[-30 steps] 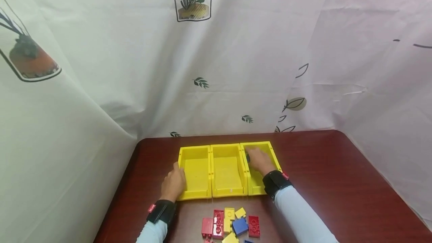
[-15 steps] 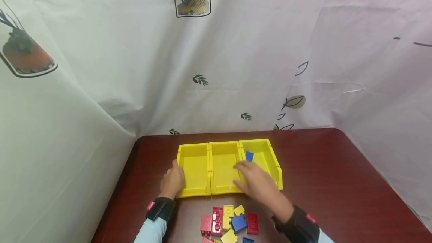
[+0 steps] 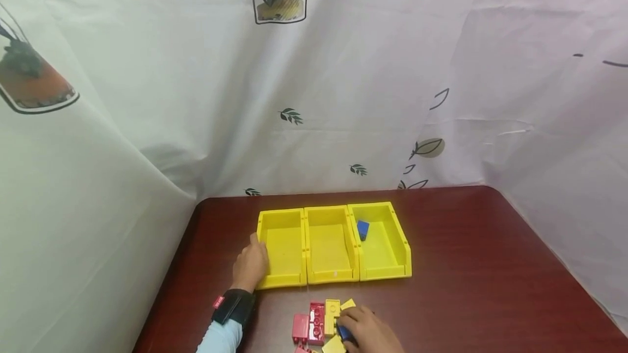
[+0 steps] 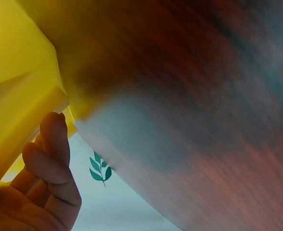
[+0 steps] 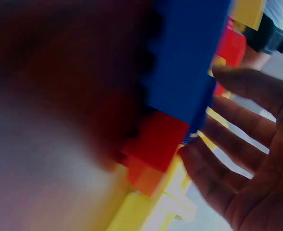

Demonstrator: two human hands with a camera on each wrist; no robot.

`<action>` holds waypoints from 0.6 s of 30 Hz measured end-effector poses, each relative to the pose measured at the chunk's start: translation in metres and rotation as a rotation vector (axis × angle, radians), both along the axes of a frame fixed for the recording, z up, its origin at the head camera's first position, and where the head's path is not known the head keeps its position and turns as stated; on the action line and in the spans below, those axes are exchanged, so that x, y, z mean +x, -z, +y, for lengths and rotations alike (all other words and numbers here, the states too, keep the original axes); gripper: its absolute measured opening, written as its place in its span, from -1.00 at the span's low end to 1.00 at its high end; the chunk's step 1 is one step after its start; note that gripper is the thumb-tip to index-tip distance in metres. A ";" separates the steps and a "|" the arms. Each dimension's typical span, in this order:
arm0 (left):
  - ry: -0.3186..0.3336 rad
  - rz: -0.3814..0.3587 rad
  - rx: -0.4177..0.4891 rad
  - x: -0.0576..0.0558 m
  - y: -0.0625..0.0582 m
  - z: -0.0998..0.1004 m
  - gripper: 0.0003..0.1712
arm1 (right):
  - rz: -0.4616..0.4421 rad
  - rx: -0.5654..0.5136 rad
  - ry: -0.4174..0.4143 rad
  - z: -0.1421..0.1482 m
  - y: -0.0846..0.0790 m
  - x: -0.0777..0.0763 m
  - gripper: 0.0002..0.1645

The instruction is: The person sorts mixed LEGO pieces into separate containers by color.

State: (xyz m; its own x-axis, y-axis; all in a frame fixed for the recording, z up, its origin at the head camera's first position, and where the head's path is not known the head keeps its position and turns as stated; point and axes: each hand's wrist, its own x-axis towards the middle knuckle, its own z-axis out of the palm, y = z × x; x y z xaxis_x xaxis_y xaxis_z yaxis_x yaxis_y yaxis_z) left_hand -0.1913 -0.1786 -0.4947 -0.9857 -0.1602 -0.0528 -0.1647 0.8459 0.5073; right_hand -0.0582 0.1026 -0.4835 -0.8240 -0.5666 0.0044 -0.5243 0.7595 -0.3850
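Observation:
My left hand [image 3: 251, 265] grips the outer wall of the left yellow bin [image 3: 282, 283]; in the left wrist view its fingers [image 4: 55, 163] bend at the wall's edge. My right hand [image 3: 371, 332] is down at the brick pile in front of the bins, fingers over a blue toy brick [image 3: 345, 333]. In the right wrist view those fingers [image 5: 247, 86] are spread and loosely bent beside the blue bricks, with a red brick [image 5: 158, 139] near the fingertips. Another blue brick [image 3: 362, 229] lies inside the right yellow bin [image 3: 385, 275].
Between the two outer bins stands the middle yellow bin [image 3: 332, 278]. Left of my right hand lie a dark red brick [image 3: 316, 321], a lighter red brick [image 3: 301, 327] and several yellow bricks [image 3: 332, 309]. A white printed curtain [image 3: 314, 140] hangs behind the dark red table [image 3: 466, 255].
My right hand has let go of a blue brick in the right bin and come back toward me to the pile, where it covers a red brick. My left hand stays on the left bin.

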 end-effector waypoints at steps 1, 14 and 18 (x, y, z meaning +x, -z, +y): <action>-0.002 -0.004 0.002 0.000 0.000 0.000 -0.53 | 0.006 -0.006 -0.007 0.001 0.003 0.000 -0.67; 0.005 0.020 -0.013 0.000 0.000 0.000 -0.52 | 0.043 -0.050 0.018 0.001 0.010 0.001 -0.69; 0.008 0.027 -0.014 0.000 0.000 0.000 -0.52 | 0.058 -0.056 0.012 0.001 0.010 0.000 -0.68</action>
